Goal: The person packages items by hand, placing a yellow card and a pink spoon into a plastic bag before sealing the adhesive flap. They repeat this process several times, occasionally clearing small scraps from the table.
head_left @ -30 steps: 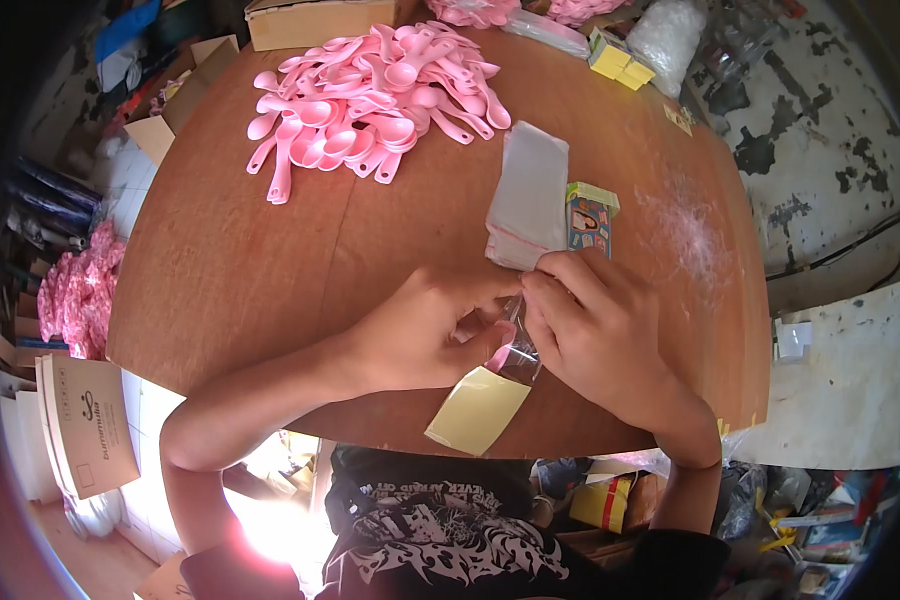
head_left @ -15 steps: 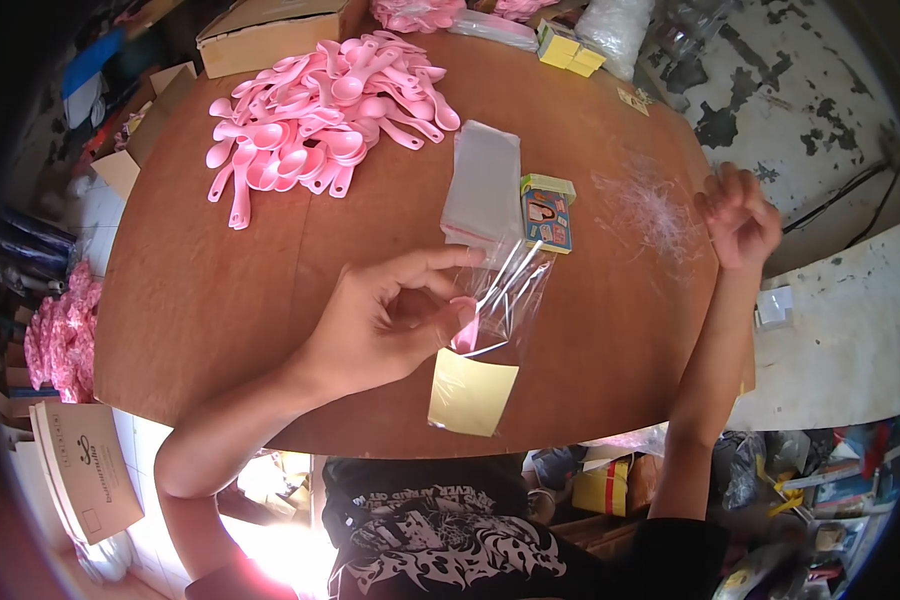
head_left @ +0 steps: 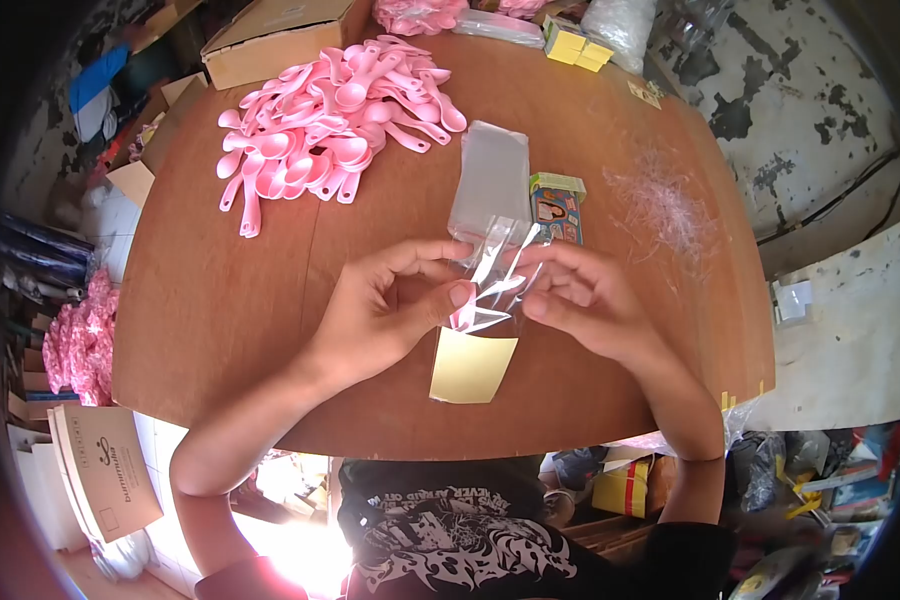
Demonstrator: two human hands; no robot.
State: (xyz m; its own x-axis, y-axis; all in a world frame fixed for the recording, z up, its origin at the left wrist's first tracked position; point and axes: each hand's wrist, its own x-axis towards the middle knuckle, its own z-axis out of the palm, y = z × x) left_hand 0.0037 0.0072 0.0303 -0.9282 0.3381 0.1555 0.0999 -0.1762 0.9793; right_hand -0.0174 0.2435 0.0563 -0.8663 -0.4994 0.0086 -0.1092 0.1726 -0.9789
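Note:
My left hand (head_left: 395, 305) pinches the left side of a clear plastic bag (head_left: 505, 285) between thumb and fingers. A pink spoon (head_left: 462, 317) shows partly inside the bag, mostly behind the thumb and glare. A pale yellow card (head_left: 473, 366) sits at the bag's lower end, towards my body. My right hand (head_left: 598, 305) is at the bag's right edge, its curled fingers and thumb closed about the film. Just beyond the hands lie a stack of clear bags (head_left: 492, 180) and a small colourful box (head_left: 558, 212).
A heap of pink spoons (head_left: 310, 125) covers the table's far left, before a cardboard box (head_left: 280, 38). Thin plastic scraps (head_left: 663, 205) lie on the right. Small yellow boxes (head_left: 577, 48) stand at the far edge. The table's near edge (head_left: 370, 445) curves before my body.
My right hand has come in from the table's right edge to the bag's right side. The left hand still holds the bag, whose lower end has risen slightly.

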